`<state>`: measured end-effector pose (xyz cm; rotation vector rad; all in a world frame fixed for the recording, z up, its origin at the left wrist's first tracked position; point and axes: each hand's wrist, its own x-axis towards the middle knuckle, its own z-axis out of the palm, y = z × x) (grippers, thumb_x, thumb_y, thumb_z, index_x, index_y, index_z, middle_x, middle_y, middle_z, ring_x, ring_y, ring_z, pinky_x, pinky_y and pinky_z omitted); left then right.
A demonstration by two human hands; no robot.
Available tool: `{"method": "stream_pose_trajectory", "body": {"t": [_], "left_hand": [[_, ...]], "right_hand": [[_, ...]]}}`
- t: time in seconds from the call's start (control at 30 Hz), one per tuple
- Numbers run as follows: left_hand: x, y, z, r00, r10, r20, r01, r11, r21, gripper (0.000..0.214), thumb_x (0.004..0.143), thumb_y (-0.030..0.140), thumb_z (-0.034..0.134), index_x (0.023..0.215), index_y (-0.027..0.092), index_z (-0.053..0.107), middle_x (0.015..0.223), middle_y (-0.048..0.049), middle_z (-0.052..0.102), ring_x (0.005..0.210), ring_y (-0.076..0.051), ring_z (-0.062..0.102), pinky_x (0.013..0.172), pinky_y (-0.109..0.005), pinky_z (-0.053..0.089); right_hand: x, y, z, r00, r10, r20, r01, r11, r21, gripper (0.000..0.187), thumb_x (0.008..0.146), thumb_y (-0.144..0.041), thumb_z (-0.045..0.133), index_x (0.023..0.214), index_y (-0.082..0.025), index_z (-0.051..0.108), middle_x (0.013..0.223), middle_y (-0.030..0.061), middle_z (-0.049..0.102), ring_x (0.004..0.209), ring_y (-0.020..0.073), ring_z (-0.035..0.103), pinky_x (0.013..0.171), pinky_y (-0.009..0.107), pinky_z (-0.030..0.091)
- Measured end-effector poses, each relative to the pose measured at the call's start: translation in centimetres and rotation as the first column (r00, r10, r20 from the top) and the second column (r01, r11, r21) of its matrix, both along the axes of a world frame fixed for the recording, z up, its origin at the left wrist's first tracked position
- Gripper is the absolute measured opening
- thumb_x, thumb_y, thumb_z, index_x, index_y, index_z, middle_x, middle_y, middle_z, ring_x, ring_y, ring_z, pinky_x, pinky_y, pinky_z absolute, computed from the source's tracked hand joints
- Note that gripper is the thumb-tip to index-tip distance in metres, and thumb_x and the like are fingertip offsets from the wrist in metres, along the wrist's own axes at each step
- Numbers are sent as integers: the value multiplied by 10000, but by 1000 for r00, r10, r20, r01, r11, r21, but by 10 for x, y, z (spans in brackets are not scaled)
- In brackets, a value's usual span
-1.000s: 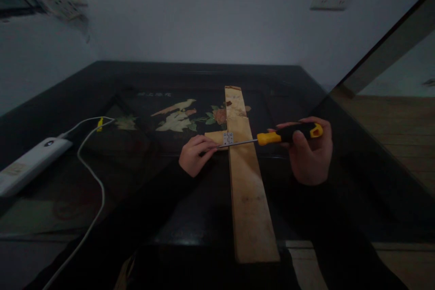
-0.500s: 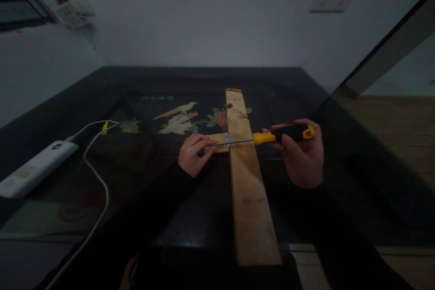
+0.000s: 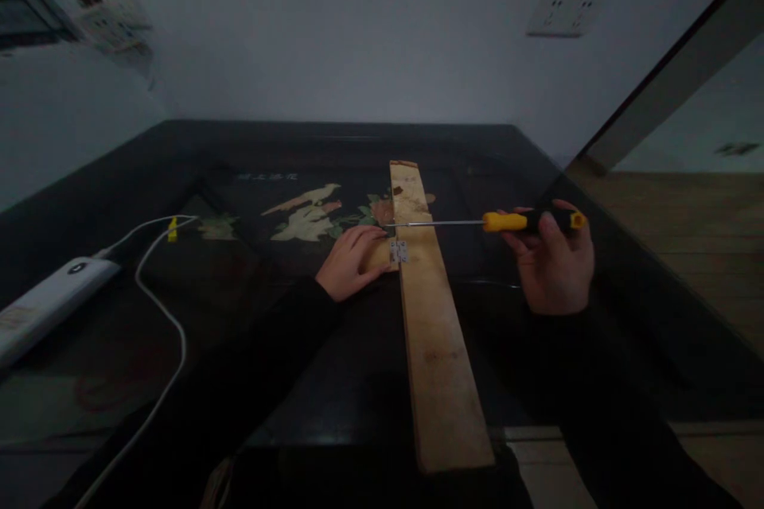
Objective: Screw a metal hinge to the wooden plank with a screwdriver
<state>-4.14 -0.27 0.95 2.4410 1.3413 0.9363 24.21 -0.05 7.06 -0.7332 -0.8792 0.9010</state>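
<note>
A long pale wooden plank lies lengthwise on the dark table. A small metal hinge joins it to a short wooden piece on its left. My left hand lies flat on that short piece, fingers stretched toward the hinge. My right hand grips the yellow and black handle of a screwdriver. Its thin shaft runs level to the left above the plank, the tip hanging a little beyond the hinge.
A white power strip with a white cable lies at the left of the table. A bird and flower picture decorates the tabletop. Wall sockets sit on the back wall. Wooden floor shows at right.
My right hand has lifted the screwdriver up and to the right, its tip away from the hinge. My left hand has flattened from a pinch by the tip onto the short wooden piece.
</note>
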Motion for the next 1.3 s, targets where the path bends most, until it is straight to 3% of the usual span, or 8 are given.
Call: {"method": "stream_pose_trajectory", "body": {"t": [0.1, 0.27, 0.4, 0.53, 0.63, 0.77, 0.87, 1.3], "left_hand": [[-1, 3, 1, 992, -88, -89, 84, 995, -45, 552, 827, 431, 599, 1304, 205, 437, 1337, -124, 490, 1269, -271, 429, 1086, -485, 307], [-2, 2, -3, 986, -89, -142, 76, 993, -94, 666, 815, 455, 612, 1378, 206, 356, 1418, -129, 434, 1321, -275, 385, 1127, -510, 228], [-4, 3, -7, 991, -112, -73, 103, 987, -120, 636, 839, 404, 600, 1390, 208, 350, 1399, -121, 455, 1300, -257, 408, 1115, -494, 271], [-5, 5, -8, 991, -133, -27, 128, 984, -127, 583, 853, 377, 591, 1380, 226, 393, 1376, -118, 461, 1273, -254, 427, 1077, -462, 343], [-5, 5, -8, 988, -151, -20, 148, 981, -129, 575, 859, 373, 584, 1383, 231, 396, 1367, -115, 455, 1257, -248, 435, 1048, -431, 383], [-5, 5, -6, 986, -166, -10, 163, 979, -123, 582, 862, 358, 583, 1396, 257, 375, 1342, -107, 464, 1226, -247, 452, 1033, -434, 399], [-6, 6, -8, 984, -176, -12, 173, 977, -123, 581, 869, 355, 572, 1404, 260, 365, 1339, -110, 459, 1225, -251, 450, 1031, -437, 400], [-7, 6, -10, 981, -190, -30, 184, 974, -135, 569, 894, 352, 531, 1421, 253, 339, 1350, -114, 430, 1234, -250, 424, 1034, -439, 393]], "right_hand": [[9, 11, 10, 999, -27, 33, 27, 1000, 8, 319, 751, -278, 685, 1022, -255, 518, 828, -20, 691, 799, 179, 704, 659, 341, 595], [2, 37, 36, 997, -16, 71, 10, 996, 89, 233, 755, -268, 666, 952, -279, 542, 812, -48, 664, 800, 147, 678, 642, 315, 589], [-10, 71, 46, 992, 10, 126, -32, 984, 174, 219, 777, -344, 643, 964, -306, 535, 818, -58, 638, 801, 155, 670, 633, 338, 583], [-16, 111, 48, 939, 85, 333, -175, 953, 249, 266, 809, -447, 597, 1037, -359, 492, 904, -45, 655, 843, 178, 663, 670, 372, 570], [-25, 125, 51, 921, 132, 365, -229, 944, 237, 314, 801, -458, 609, 1062, -354, 469, 846, -45, 652, 780, 159, 658, 621, 320, 560], [-42, 119, 60, 955, 35, 293, -97, 975, 199, 302, 741, -391, 682, 992, -309, 535, 703, -60, 588, 589, 117, 614, 423, 219, 491], [-46, 109, 64, 935, -15, 355, -66, 974, 217, 272, 742, -352, 683, 987, -292, 582, 701, -47, 581, 526, 103, 581, 369, 198, 461], [-51, 99, 57, 762, 49, 645, -242, 947, 213, 387, 749, -427, 684, 1100, -397, 522, 898, -23, 632, 748, 184, 652, 488, 298, 575]]}}
